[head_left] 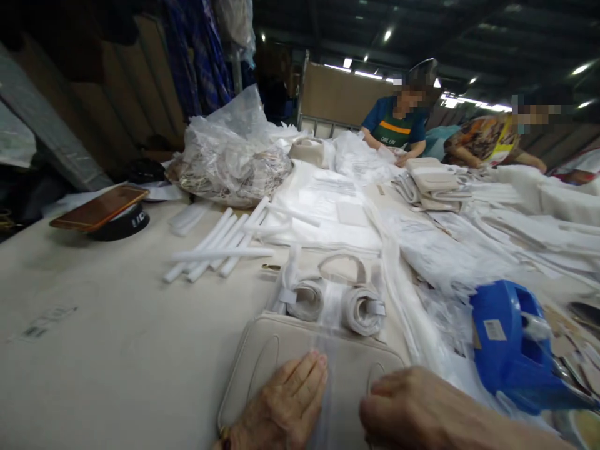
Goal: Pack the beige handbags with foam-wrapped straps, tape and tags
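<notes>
A beige backpack-like bag (290,337) lies on the table in front of me. Its two rolled straps (307,300), wrapped in clear film, and a carrying loop (344,257) sit at its far end. Down its middle runs a translucent strip (335,381). My left hand (293,397) presses flat on the bag beside this strip, fingers stretched out and close together. Over the bag's right side, my right hand (405,403) has its fingers curled closed, somewhat blurred; what they may hold is hidden.
White foam tubes (220,247) lie beyond the bag, near a plastic sack (234,156). At left a phone (100,206) rests on a black roll (124,222). A blue tape dispenser (510,350) stands right. Two people work across the table beside stacked beige pieces (431,178).
</notes>
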`<move>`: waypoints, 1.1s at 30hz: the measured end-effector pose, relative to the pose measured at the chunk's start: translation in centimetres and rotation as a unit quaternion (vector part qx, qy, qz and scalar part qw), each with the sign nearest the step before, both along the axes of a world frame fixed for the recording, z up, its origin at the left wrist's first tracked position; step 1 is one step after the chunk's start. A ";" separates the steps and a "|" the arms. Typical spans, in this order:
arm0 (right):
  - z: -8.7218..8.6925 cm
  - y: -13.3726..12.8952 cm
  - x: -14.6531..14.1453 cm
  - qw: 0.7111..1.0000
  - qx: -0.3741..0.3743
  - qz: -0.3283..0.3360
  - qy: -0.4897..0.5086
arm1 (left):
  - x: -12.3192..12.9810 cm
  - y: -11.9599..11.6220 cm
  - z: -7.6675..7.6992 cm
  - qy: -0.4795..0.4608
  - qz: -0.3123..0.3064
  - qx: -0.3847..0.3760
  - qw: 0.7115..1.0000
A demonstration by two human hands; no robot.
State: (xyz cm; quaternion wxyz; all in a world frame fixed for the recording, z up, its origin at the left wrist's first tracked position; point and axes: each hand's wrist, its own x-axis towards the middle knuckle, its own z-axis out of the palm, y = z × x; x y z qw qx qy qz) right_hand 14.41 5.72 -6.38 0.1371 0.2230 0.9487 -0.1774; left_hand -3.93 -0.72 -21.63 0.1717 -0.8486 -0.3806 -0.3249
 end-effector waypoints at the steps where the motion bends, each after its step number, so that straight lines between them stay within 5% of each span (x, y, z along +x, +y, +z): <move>1: 0.0 1.0 -1.3 0.999 0.009 0.007 -0.036 | 0.0 -0.1 0.2 -0.002 0.002 -0.007 1.000; 6: -2.8 4.3 -3.4 0.992 0.100 0.045 -0.059 | 0.0 0.0 0.5 -0.016 0.005 -0.007 1.000; 12: -4.2 4.4 -3.9 0.983 0.169 0.069 -0.021 | -0.2 0.1 0.8 -0.017 -0.005 -0.014 1.000; 19: -3.5 6.1 -6.6 0.977 0.129 -0.067 -0.156 | -0.2 0.1 1.1 -0.025 -0.006 -0.031 0.999; 24: -3.3 8.1 -7.2 0.964 0.161 -0.136 -0.160 | -0.2 0.0 1.2 -0.030 0.000 -0.046 0.998; 29: -3.1 8.2 -5.5 0.957 0.214 -0.162 -0.111 | -0.1 -0.2 1.1 -0.034 -0.004 -0.044 0.998; 33: -4.9 3.8 -2.9 0.949 0.270 -0.137 0.091 | 0.0 -0.3 0.9 -0.024 -0.003 -0.050 0.998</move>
